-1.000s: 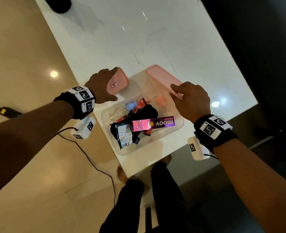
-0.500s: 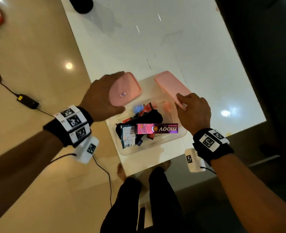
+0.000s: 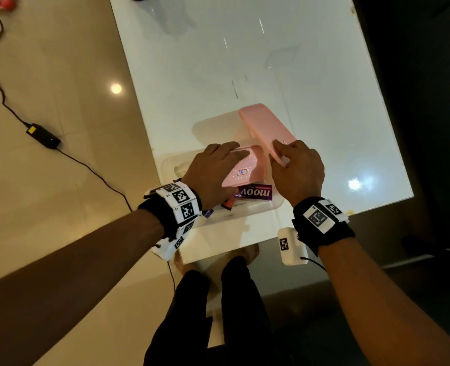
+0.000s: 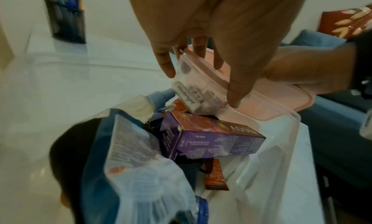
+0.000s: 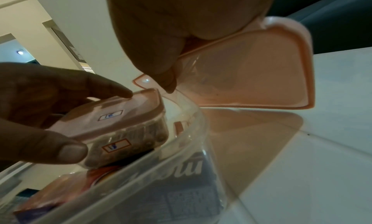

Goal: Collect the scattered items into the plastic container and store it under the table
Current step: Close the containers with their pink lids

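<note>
Lowering the small pink-lidded box [image 3: 241,171] into the clear plastic container [image 3: 267,206] on the counter [image 3: 271,62], the left hand [image 3: 210,173] grips it — set it flat on the moov carton [image 3: 254,192]; the right hand [image 3: 299,170] pinches the container's pink lid [image 3: 265,128] — close after.

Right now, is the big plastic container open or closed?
Open: right hand holds its pink lid tilted up beside the container, contents exposed.

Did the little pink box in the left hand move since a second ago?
Yes. The little pink box was out past the left rim of the big clear container. Now the left hand holds it over the things inside, above the moov carton.
</note>
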The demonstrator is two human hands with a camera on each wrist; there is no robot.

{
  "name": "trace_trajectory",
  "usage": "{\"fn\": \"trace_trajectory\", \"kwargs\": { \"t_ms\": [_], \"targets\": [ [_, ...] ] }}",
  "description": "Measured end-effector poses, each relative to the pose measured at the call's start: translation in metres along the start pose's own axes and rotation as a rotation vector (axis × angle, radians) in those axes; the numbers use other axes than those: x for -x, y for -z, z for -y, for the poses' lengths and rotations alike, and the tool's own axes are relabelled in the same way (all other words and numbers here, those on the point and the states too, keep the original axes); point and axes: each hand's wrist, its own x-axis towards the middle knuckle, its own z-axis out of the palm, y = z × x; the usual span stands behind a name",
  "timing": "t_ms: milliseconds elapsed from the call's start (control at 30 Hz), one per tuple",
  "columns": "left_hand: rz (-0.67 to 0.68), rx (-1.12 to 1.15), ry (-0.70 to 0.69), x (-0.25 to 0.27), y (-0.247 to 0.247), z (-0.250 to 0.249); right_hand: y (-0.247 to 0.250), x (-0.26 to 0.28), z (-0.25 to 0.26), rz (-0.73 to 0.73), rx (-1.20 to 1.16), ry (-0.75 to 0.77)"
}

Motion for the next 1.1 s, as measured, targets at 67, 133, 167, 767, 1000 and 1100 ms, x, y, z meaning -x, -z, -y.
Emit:
{"fn": "trace_trajectory", "kwargs": {
  "t_ms": [67,133,167,767,1000,1100],
  "targets": [
    [0.035,-0.016,-0.017,-0.005,-0.003,-0.002,0.000,0.000,0.000,-0.014,-0.009,0.002],
    [0.057,-0.020,0.004,-0.006,-0.006,-0.004,-0.001,0.001,-0.002,-0.013,-0.007,0.011],
    [0.052,-0.038,0.005,-0.006,-0.008,-0.004,-0.001,0.001,-0.003,-0.012,-0.004,0.017],
    [0.089,-0.237,0.128,0.001,-0.010,-0.015,-0.008,0.046,-0.027,-0.173,-0.101,0.208],
    [-0.340,0.088,0.178,0.064,0.002,0.020,-0.003,0.048,-0.013,-0.103,-0.061,0.408],
    [-0.442,0.256,0.391,0.097,0.001,0.047,-0.002,0.054,-0.007,-0.020,0.170,0.524]
  ]
}}
